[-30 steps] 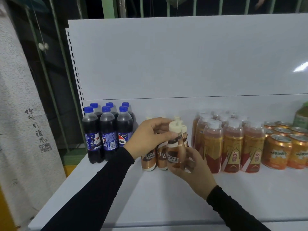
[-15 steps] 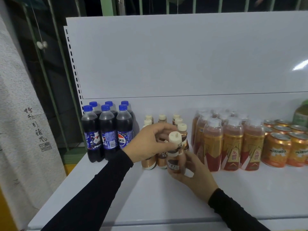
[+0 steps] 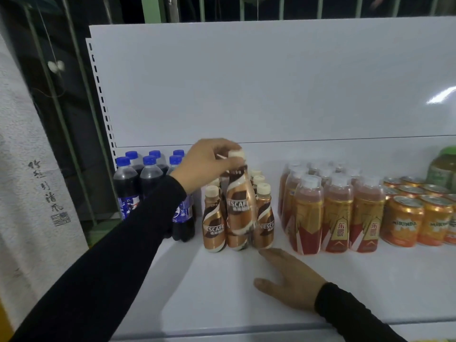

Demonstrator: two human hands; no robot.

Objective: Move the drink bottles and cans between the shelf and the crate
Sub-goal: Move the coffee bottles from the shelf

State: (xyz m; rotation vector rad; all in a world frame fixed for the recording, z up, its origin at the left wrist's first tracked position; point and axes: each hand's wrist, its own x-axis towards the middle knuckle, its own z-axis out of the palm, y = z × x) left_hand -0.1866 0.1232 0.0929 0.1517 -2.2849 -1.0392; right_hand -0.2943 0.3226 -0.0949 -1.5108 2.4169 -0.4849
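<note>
My left hand [image 3: 209, 161] grips the cream cap of a brown Nescafe coffee bottle [image 3: 238, 208], which stands raised in front of the other Nescafe bottles [image 3: 214, 223] on the white shelf [image 3: 222, 287]. My right hand [image 3: 291, 277] rests flat and open on the shelf just in front of the coffee bottles, holding nothing. No crate is in view.
Dark cola bottles with blue caps [image 3: 128, 186] stand at the shelf's left end. Orange-gold drink bottles [image 3: 338, 215] and orange Mirinda cans [image 3: 404, 223] stand to the right, with a green-capped bottle [image 3: 443, 166] at the far right. A white back panel [image 3: 271, 82] rises behind.
My right hand has let go of the coffee bottle and dropped flat onto the shelf. My left hand now holds that bottle by its cap and has lifted it higher.
</note>
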